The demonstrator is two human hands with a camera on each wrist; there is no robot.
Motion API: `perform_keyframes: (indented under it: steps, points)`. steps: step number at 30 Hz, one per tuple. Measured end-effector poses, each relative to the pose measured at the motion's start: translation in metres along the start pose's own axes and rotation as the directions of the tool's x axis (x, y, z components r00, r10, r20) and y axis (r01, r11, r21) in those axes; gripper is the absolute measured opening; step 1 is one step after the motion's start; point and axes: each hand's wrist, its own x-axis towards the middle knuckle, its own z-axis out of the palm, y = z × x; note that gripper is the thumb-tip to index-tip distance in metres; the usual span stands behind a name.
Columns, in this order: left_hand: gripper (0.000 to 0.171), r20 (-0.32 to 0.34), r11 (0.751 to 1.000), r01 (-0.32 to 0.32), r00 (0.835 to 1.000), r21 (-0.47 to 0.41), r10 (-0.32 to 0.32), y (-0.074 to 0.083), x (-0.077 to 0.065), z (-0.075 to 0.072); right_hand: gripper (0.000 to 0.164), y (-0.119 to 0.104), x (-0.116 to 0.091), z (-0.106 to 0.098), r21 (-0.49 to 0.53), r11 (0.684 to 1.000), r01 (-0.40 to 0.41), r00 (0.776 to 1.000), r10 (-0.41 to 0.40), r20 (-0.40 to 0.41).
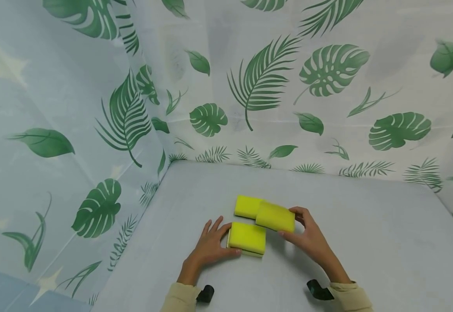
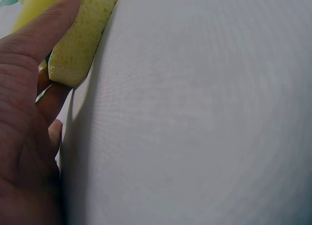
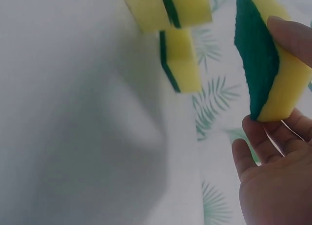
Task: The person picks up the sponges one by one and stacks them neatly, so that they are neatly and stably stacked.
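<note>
My left hand point(image 1: 209, 248) holds a front stack by its left end, thumb at the near side and index finger at the far left corner. On top is a yellow sponge point(image 1: 248, 236) with a green scouring layer below. Under it lies a pale yellow porous sponge point(image 2: 80, 47), mostly hidden in the head view. My right hand point(image 1: 309, 241) pinches another yellow sponge point(image 3: 287, 83) by its right end, raised off the table with its green scouring face point(image 3: 257, 54) downward. Behind the stack, a further yellow sponge point(image 1: 246, 205) is partly covered by the raised one.
A white tabletop point(image 1: 366, 225) lies under everything. Leaf-printed sheets point(image 1: 265, 78) rise along its back and left edges. Dark wrist-worn pieces point(image 1: 206, 294) show near both sleeves.
</note>
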Motion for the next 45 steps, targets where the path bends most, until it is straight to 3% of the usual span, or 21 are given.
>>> perform_keyframes:
  steps: [20,36,45]
  points:
    - [0.096,-0.021,1.0,0.009,1.0,-0.009,-0.009,0.0,0.0,0.001,0.076,-0.012,-0.004,0.05,0.023,0.997,0.069,0.996,-0.07,0.062]
    - [0.094,-0.022,1.0,0.013,1.0,-0.015,-0.013,0.004,0.0,0.0,0.076,-0.012,-0.006,0.062,0.018,0.998,0.068,0.995,-0.069,0.067]
    - [0.093,-0.033,1.0,-0.022,0.999,0.004,0.022,0.001,0.0,0.001,0.079,-0.011,-0.007,0.066,0.024,0.997,0.077,0.995,-0.079,0.061]
